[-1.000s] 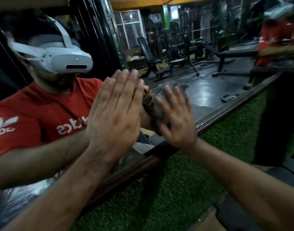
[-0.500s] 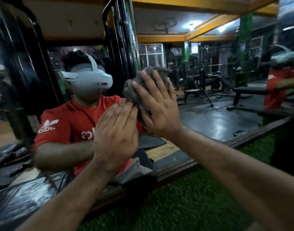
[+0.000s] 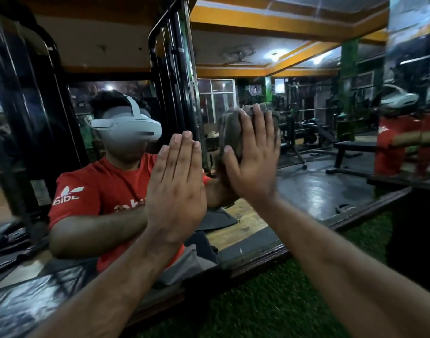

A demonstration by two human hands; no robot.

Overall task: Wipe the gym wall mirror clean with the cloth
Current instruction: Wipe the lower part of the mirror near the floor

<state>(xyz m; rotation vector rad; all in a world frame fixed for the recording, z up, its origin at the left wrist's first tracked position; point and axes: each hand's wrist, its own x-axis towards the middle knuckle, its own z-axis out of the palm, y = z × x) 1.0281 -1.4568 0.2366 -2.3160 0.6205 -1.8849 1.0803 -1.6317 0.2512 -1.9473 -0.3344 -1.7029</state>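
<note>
Left hand [image 3: 176,191] flat on mirror [image 3: 306,181], fingers straight, holding nothing; likely bracing. Right hand [image 3: 254,157] open-palmed, straight fingers pressing grey cloth [image 3: 229,132] against glass, right of left hand. Cloth looks soft, light, bunched; best pinned under whole palm. Glass rigid, probably fragile: moderate pressure. Dark wooden frame [image 3: 257,258] along bottom edge, green turf [image 3: 270,301] near; nothing blocks.

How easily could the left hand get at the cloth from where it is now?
Probably yes. The left hand lies flat on the mirror right beside the cloth, with nothing between them; only the right hand pressing the cloth covers part of it.
</note>
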